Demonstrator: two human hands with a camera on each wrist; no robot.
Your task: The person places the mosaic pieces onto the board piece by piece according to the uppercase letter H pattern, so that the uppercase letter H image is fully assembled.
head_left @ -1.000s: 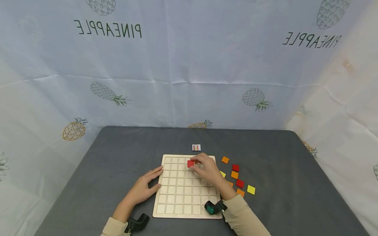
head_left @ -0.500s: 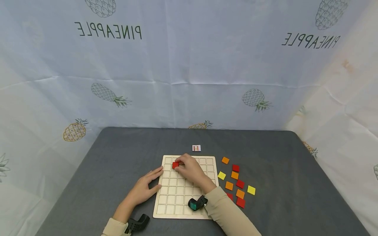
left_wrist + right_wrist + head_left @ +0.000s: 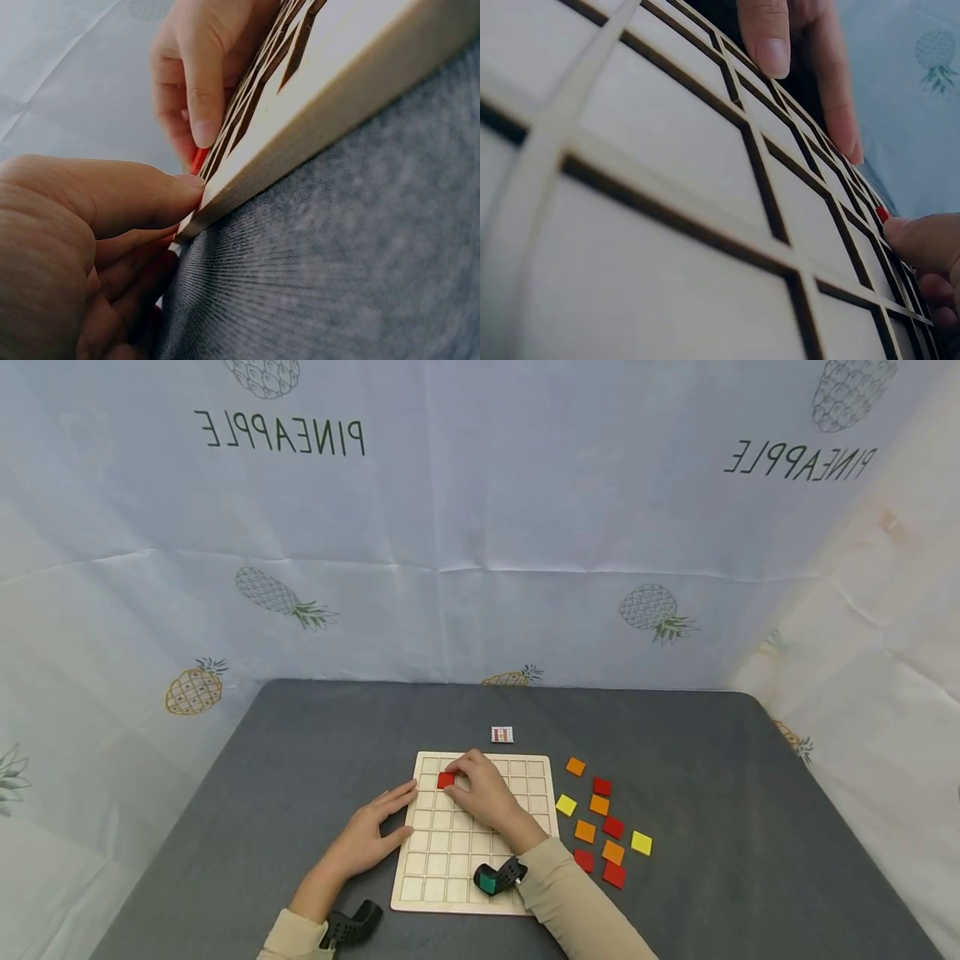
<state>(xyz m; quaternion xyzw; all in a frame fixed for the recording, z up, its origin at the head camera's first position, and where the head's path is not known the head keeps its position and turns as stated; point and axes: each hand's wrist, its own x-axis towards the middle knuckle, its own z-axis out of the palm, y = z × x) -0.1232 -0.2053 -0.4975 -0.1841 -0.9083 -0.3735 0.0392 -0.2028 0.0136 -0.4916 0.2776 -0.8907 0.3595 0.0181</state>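
Observation:
A pale wooden grid board [image 3: 435, 865] lies on the dark table. My right hand [image 3: 487, 795] is over its upper left part, thumb and fingers pinching a red square tile [image 3: 446, 780] at one of the cells near the far left corner. The tile shows as a thin red edge by the thumb in the right wrist view; whether it sits fully in its cell, I cannot tell. At the board's left edge rests my left hand [image 3: 366, 837], fingers extended and thumb touching the rim. The left wrist view shows that thumb [image 3: 150, 193] against the board's side.
Right of the board lie several loose tiles: orange ones such as this orange tile [image 3: 585, 832], red ones such as this red tile [image 3: 613, 875], and a yellow tile [image 3: 641, 842]. A small patterned card [image 3: 502, 735] lies beyond the board. A pineapple-print cloth [image 3: 480, 510] hangs behind the table.
My right hand has moved left across the board with the red tile, then stayed near the far left corner. The left hand keeps its place at the board's edge.

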